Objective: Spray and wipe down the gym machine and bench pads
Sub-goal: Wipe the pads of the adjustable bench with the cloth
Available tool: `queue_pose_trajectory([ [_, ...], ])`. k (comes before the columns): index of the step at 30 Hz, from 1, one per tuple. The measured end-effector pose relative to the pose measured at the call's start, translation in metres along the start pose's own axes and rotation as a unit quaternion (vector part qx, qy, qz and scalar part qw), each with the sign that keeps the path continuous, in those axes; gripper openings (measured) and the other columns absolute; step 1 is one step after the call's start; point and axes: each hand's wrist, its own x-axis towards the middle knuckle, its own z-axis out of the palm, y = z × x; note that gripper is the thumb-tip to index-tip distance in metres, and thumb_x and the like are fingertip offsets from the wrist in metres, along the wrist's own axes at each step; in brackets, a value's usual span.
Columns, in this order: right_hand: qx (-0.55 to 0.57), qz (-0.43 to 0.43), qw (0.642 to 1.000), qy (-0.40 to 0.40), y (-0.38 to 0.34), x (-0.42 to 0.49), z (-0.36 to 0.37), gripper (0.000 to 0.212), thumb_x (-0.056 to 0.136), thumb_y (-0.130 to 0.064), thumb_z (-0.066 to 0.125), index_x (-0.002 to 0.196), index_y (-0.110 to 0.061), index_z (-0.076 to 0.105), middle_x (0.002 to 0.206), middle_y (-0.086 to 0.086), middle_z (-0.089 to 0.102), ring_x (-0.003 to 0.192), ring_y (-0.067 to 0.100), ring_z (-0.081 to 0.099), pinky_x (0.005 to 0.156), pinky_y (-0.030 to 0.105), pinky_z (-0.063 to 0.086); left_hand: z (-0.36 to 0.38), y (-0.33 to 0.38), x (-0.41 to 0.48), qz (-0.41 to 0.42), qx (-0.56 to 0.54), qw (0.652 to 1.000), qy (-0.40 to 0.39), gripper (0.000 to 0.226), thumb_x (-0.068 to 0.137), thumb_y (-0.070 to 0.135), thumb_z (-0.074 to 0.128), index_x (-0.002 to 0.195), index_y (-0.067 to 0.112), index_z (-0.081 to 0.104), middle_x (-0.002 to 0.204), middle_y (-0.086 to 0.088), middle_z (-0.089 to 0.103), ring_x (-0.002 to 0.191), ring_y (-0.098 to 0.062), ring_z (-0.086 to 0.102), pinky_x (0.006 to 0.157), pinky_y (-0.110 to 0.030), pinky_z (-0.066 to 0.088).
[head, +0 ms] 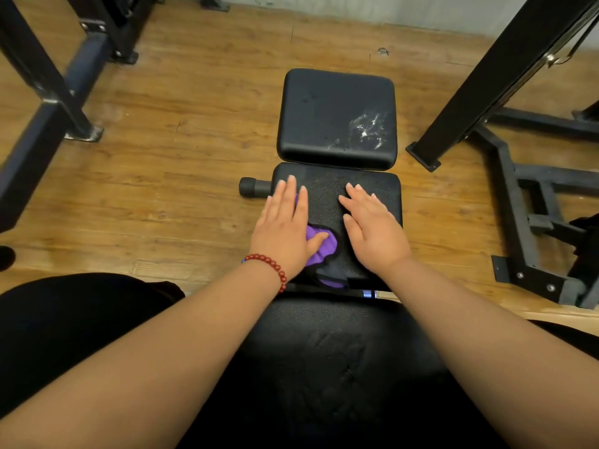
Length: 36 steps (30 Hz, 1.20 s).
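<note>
A black bench runs away from me in three pads. The far pad (327,105) carries a white wet patch (368,128) near its right front corner. On the middle pad (327,196) my left hand (285,222) lies flat with straight fingers, pressing a purple cloth (324,246) that shows beside its thumb and below the wrist. My right hand (372,225) rests flat on the same pad, fingers straight, just right of the cloth. The near pad (324,351) lies between my forearms. No spray bottle is in view.
A black foam roller end (254,187) sticks out left of the middle pad. Black machine frames stand on the wooden floor at the left (64,92) and the right (518,189), with a slanted post (486,82) close to the far pad.
</note>
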Motion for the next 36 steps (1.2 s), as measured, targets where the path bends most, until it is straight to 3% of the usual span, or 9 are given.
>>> queue_pose_trajectory([
  [3,-0.024,-0.002,1.0,0.007,-0.003,-0.001,0.003,0.043,0.102,-0.016,0.045,0.144,-0.007,0.046,0.157,0.008,0.032,0.148,0.022,0.023,0.116,0.02,-0.001,-0.008,0.003,-0.004,-0.033,-0.005,0.999,0.007,0.079,0.101,0.051,0.035,0.154,0.006,-0.002,0.162,-0.014,-0.012,0.15,-0.025,-0.006,0.12,-0.033,0.001],
  [9,-0.032,0.0,0.999,0.007,-0.002,-0.002,0.001,0.043,0.103,-0.017,0.043,0.145,-0.009,0.044,0.158,0.006,0.03,0.149,0.02,0.02,0.115,0.018,-0.003,0.008,0.035,-0.004,-0.131,-0.044,0.99,0.023,0.083,0.1,0.051,0.027,0.15,-0.005,-0.009,0.159,-0.023,-0.014,0.148,-0.033,-0.014,0.12,-0.039,-0.006],
  [15,-0.039,0.005,0.999,0.004,-0.003,-0.003,0.002,0.044,0.102,-0.017,0.044,0.145,-0.009,0.044,0.158,0.006,0.031,0.148,0.02,0.021,0.115,0.019,-0.003,0.016,0.029,-0.032,-0.062,0.014,0.998,0.01,0.066,0.104,0.03,0.019,0.148,-0.006,-0.014,0.159,-0.023,-0.015,0.148,-0.034,-0.014,0.122,-0.04,-0.006],
  [25,-0.04,-0.004,0.999,0.01,-0.002,-0.004,0.002,0.045,0.1,-0.016,0.048,0.144,-0.008,0.045,0.157,0.008,0.033,0.148,0.022,0.024,0.115,0.02,-0.001,0.007,0.008,-0.012,0.026,0.028,0.999,-0.01,0.065,0.103,0.032,0.025,0.153,-0.001,-0.001,0.162,-0.017,-0.008,0.15,-0.027,-0.011,0.122,-0.036,-0.003],
  [31,-0.047,-0.002,0.999,0.017,-0.001,-0.003,0.003,0.046,0.099,-0.017,0.048,0.144,-0.009,0.045,0.157,0.008,0.033,0.148,0.021,0.023,0.114,0.02,-0.002,0.004,0.035,-0.015,-0.079,-0.044,0.996,0.009,0.073,0.102,0.042,0.027,0.152,-0.002,-0.002,0.16,-0.021,-0.012,0.149,-0.03,-0.014,0.119,-0.037,-0.008],
  [36,-0.053,-0.006,0.998,0.014,0.0,-0.002,0.004,0.047,0.1,-0.019,0.046,0.146,-0.01,0.043,0.158,0.007,0.031,0.148,0.02,0.021,0.115,0.021,-0.002,0.009,0.034,0.001,-0.1,-0.017,0.994,0.028,0.066,0.103,0.028,0.025,0.152,-0.004,-0.005,0.16,-0.022,-0.015,0.149,-0.031,-0.014,0.12,-0.038,-0.009],
])
